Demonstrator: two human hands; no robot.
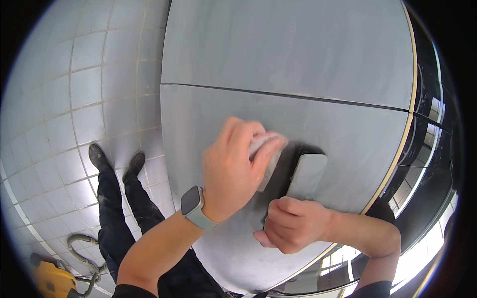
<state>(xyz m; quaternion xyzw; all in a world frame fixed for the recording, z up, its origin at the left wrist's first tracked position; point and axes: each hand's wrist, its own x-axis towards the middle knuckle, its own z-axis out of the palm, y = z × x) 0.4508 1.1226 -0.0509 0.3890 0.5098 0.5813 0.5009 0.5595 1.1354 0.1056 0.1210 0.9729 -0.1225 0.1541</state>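
Observation:
My left hand (231,161), with a watch on its wrist, is closed on a pale, thin crumpled pad (268,159), slightly blurred, over the dark recess beside the grey door handle (308,174). My right hand (295,223) has its fingers curled at the lower end of that handle, apparently gripping it; its fingertips are partly hidden. Both hands are at a matte grey car door panel (350,154) with a dark, smudged area around the recess.
A second grey panel (288,44) lies beyond a narrow seam. Yellow masking tape (412,59) edges the glossy black trim and glass on the right. At left are tiled floor (64,124), my dark-clad legs and shoes, and a yellow machine with a hose (49,278) at lower left.

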